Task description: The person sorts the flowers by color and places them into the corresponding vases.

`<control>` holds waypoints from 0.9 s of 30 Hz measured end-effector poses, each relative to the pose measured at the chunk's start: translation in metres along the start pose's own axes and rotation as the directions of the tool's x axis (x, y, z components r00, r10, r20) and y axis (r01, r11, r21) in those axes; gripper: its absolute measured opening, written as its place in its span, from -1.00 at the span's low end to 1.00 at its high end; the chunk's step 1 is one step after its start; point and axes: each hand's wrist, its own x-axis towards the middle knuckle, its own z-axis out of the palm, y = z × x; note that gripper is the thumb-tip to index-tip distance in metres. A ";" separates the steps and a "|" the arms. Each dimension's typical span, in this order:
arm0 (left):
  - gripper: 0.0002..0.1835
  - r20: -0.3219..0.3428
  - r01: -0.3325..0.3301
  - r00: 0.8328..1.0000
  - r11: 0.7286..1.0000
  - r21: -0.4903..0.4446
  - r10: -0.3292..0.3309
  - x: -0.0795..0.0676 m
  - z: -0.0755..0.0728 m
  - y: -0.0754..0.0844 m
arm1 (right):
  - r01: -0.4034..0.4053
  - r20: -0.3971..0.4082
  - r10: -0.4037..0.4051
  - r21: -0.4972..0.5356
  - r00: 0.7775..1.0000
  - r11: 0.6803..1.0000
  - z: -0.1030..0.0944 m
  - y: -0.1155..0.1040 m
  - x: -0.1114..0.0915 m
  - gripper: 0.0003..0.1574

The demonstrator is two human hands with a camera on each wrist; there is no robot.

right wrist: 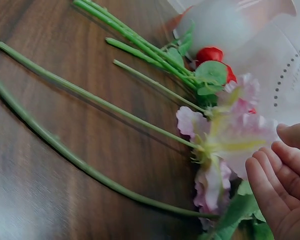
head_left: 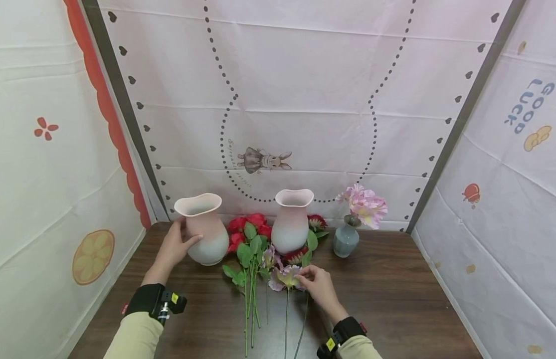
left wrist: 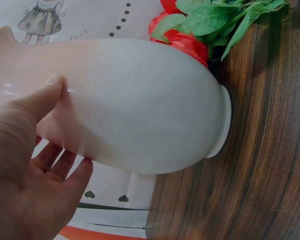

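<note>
My left hand (head_left: 175, 245) holds a pink-to-white vase (head_left: 210, 237) at the left of the table. In the left wrist view the thumb lies on the vase's side (left wrist: 140, 100) and the fingers curve behind it. By the petals of a pale pink-purple flower (head_left: 284, 278) is my right hand (head_left: 320, 286). In the right wrist view its loosely bent fingers and thumb are at the petal edge of that flower (right wrist: 240, 140), with no clear grip on it. Beside it lie red roses (head_left: 236, 234) with green stems (head_left: 253, 299).
A second pink-to-white vase (head_left: 289, 227) stands mid-table, dark red flowers (head_left: 317, 222) around its base. Right of it is a small blue-grey vase (head_left: 346, 240) holding a pink flower (head_left: 365, 204). White printed cloth (head_left: 304, 75) closes off the back and sides of the wooden table (head_left: 394, 299).
</note>
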 end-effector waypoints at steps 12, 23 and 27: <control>-0.05 0.005 0.005 1.000 1.000 0.000 -0.005 -0.001 -0.003 0.003 | -0.067 0.063 0.068 -0.014 0.996 0.998 0.022 0.009 -0.014 -0.87; -0.06 0.005 0.009 1.000 1.000 0.001 -0.009 -0.001 -0.001 0.002 | -0.134 0.069 0.137 -0.051 0.988 0.990 0.035 0.016 -0.019 -0.90; -0.05 0.010 0.013 1.000 1.000 0.000 -0.013 -0.001 -0.001 0.000 | -0.148 0.052 0.152 -0.064 0.987 0.987 0.037 0.019 -0.020 -0.87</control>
